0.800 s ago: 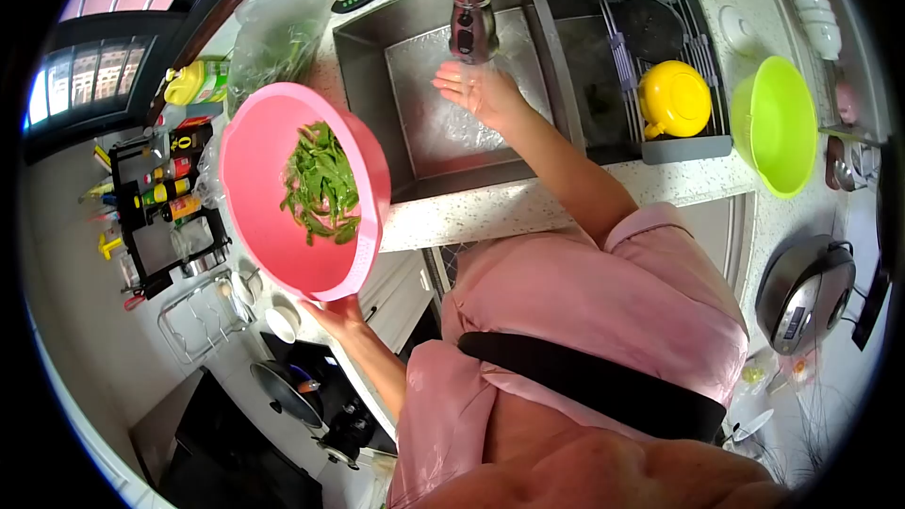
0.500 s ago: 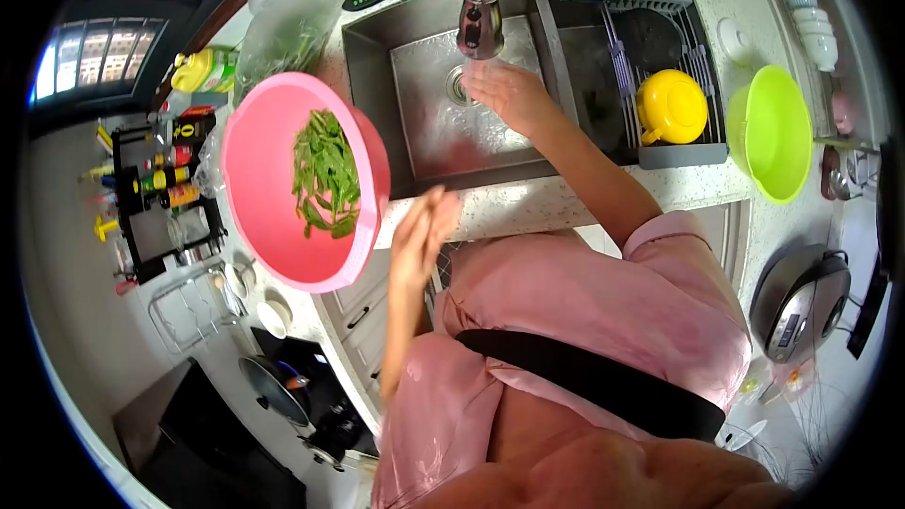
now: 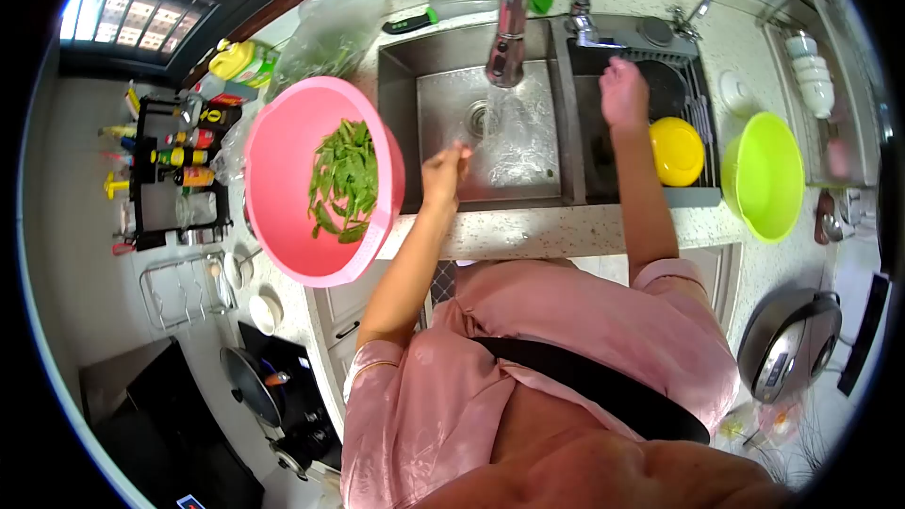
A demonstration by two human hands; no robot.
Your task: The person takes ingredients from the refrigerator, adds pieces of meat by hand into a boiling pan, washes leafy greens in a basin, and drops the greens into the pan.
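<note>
My left hand (image 3: 446, 172) hovers over the front part of the steel sink (image 3: 401, 123), fingers curled in, with nothing visible in them. My right hand (image 3: 624, 94) is raised over the smaller basin, near the dish rack (image 3: 702, 123); its fingers look loosely apart and hold nothing. Water runs from the faucet (image 3: 507, 57) into the sink. Left of the sink, a tilted pink basin (image 3: 283, 188) holds green leaves (image 3: 344, 179). A yellow bowl-like piece (image 3: 677, 151) sits in the rack beside my right forearm.
A green-handled knife (image 3: 410, 24) lies behind the sink, beside a plastic bag (image 3: 325, 33) of greens. On the right are a lime-green basin (image 3: 764, 179) and a rice cooker (image 3: 790, 344). A second faucet (image 3: 583, 24) stands over the smaller basin. Bottles (image 3: 193, 155) fill a rack at left.
My right hand has moved right, from under the faucet to over the smaller basin. My left hand has risen from in front of the counter to over the sink. A water stream now shows.
</note>
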